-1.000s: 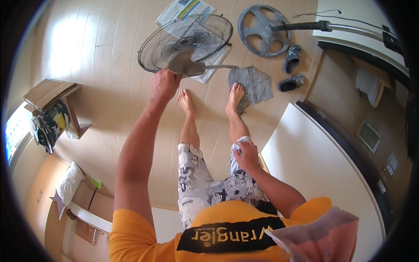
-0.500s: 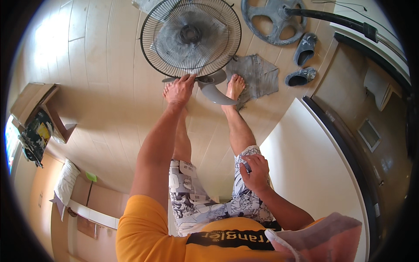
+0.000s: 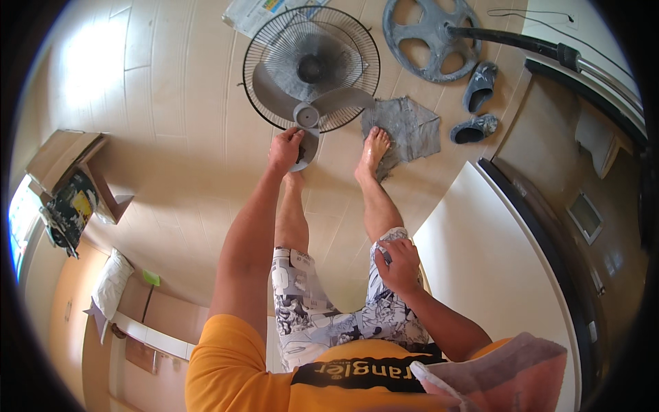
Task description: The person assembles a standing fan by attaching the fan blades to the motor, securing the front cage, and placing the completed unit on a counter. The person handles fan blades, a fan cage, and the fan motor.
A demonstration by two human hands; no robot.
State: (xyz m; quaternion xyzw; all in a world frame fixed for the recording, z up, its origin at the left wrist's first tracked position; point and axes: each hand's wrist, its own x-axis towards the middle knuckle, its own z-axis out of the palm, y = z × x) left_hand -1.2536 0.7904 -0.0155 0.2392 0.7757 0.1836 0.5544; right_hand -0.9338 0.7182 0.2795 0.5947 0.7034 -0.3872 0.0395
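My left hand (image 3: 285, 149) reaches out and pinches one blade of a grey three-bladed fan propeller (image 3: 336, 101), close to its round hub. The propeller is lifted with its hub facing up, over the near part of a black wire fan grille (image 3: 369, 48) lying on the floor. Its other two blades spread across the grille. My right hand (image 3: 401, 266) rests on my right knee, fingers bent. A small dark thing shows between thumb and fingers, too small to name.
A grey cloth (image 3: 412, 130) lies under my right foot. Beyond it are two dark clogs (image 3: 478, 88) and a dusty round fan base (image 3: 431, 69) with a black pole (image 3: 508, 40). A white panel (image 3: 473, 233) stands at right, a cardboard box (image 3: 62, 158) at left.
My left hand has lifted the propeller and turned it so its hub faces up, over the grille. The view has shifted slightly. My right hand stays on the knee.
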